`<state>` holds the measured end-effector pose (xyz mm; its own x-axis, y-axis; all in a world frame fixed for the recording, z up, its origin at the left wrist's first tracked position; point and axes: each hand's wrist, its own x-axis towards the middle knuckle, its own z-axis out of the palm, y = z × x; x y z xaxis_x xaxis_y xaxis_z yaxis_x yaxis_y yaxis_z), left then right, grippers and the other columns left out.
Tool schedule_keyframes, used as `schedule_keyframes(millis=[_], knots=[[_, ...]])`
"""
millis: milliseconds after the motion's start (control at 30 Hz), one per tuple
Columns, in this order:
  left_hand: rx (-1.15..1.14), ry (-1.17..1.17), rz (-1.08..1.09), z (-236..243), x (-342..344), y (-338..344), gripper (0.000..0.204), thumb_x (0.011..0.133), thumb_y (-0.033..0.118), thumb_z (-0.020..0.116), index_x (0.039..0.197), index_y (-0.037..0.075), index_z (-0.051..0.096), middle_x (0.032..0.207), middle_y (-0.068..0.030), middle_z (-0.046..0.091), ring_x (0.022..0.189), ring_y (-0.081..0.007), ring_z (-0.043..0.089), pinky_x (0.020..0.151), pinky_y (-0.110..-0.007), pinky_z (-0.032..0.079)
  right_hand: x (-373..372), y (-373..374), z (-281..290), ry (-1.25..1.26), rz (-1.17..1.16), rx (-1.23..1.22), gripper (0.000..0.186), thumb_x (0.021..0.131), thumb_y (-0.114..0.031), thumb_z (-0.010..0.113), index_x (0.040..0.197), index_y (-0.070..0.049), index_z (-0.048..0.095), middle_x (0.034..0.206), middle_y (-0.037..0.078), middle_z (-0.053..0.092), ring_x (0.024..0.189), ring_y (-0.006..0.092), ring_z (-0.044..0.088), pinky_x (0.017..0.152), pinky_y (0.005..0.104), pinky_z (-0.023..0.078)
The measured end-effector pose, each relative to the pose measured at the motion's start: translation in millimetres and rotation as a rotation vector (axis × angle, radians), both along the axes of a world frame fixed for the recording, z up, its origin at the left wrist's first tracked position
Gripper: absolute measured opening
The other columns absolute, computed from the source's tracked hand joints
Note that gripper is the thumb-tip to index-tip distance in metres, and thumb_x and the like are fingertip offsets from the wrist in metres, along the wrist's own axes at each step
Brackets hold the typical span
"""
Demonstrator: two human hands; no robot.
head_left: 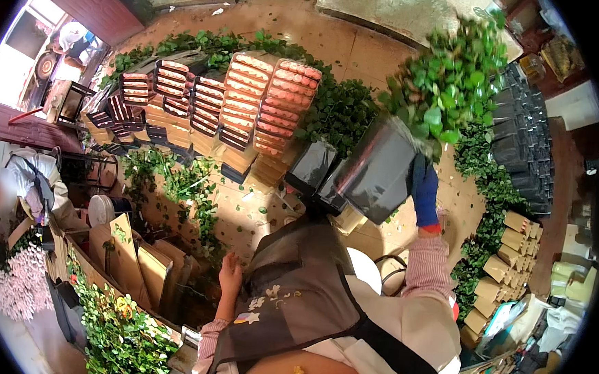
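Note:
My right hand [423,189], in a blue glove with a red cuff, is closed on a bunch of leafy stems in a dark wrapper [377,170]. It grips the right end of the wrapper, just below where the green leaves [450,80] fan out towards the far right. The bunch lies tilted, and its flower heads cannot be made out. Bare and low beside my dark apron [287,282], my left hand [231,275] holds nothing, its fingers loosely bent and apart. Dark wrapped bundles [312,166] lie just left of the held bunch.
Rows of pink flower bunches [287,104] in cardboard lie ahead, leaves behind them. Along the right are dark bundles [521,146] and brown-wrapped ones [504,268]. Cardboard sheets [150,270] and leafy stems [122,334] fill the near left. Another person [29,184] is at far left.

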<state>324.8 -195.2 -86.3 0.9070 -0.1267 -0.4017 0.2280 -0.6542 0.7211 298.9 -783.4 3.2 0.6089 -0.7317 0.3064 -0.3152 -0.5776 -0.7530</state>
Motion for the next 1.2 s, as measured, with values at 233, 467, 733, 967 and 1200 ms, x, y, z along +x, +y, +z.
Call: schedule_keyframes(millis=[233, 467, 733, 967, 1200], knots=[[0.376, 0.274, -0.228, -49, -23, 53, 0.05, 0.091, 0.011, 0.058, 0.139, 0.006, 0.047, 0.123, -0.0207, 0.068, 0.111, -0.0376, 0.067, 0.089, -0.045, 0.054, -10, 14, -99, 0.163, -0.068, 0.108, 0.053, 0.104, -0.048, 0.048, 0.104, 0.002, 0.066, 0.076, 0.021, 0.067, 0.068, 0.031, 0.066, 0.064, 0.0434, 0.051], [0.187, 0.348, -0.03, -85, -89, 137, 0.059, 0.085, -0.005, 0.065, 0.14, 0.005, 0.045, 0.13, -0.017, 0.061, 0.105, -0.0274, 0.069, 0.086, -0.036, 0.056, 113, 50, -199, 0.25, -0.048, 0.409, 0.058, 0.099, -0.051, 0.055, 0.115, 0.005, 0.063, 0.103, 0.031, 0.068, 0.096, 0.0461, 0.065, 0.084, 0.049, 0.05], [-0.191, 0.523, 0.471, -106, -186, 145, 0.051, 0.105, 0.038, 0.047, 0.144, 0.006, 0.049, 0.124, -0.011, 0.061, 0.106, -0.0196, 0.062, 0.092, -0.036, 0.049, 201, 155, -307, 0.395, 0.017, 0.398, 0.078, 0.085, -0.039, 0.073, 0.141, 0.006, 0.044, 0.131, 0.029, 0.06, 0.12, 0.0433, 0.059, 0.103, 0.0442, 0.046], [0.08, 0.381, 0.459, -77, -218, 87, 0.052, 0.09, 0.023, 0.066, 0.138, 0.011, 0.051, 0.118, -0.0113, 0.068, 0.104, -0.0261, 0.067, 0.091, -0.037, 0.051, 174, 147, -264, 0.647, 0.307, 0.321, 0.083, 0.088, -0.043, 0.063, 0.145, 0.01, 0.033, 0.117, 0.032, 0.066, 0.109, 0.0501, 0.063, 0.095, 0.0493, 0.051], [-0.202, 0.197, 0.799, -94, -264, 94, 0.052, 0.088, 0.022, 0.068, 0.135, 0.007, 0.053, 0.119, -0.0143, 0.068, 0.109, -0.0273, 0.066, 0.096, -0.037, 0.05, 190, 264, -112, 1.218, 1.13, -0.447, 0.054, 0.087, -0.05, 0.059, 0.108, -0.001, 0.068, 0.098, 0.026, 0.071, 0.092, 0.0458, 0.069, 0.083, 0.0542, 0.054]])
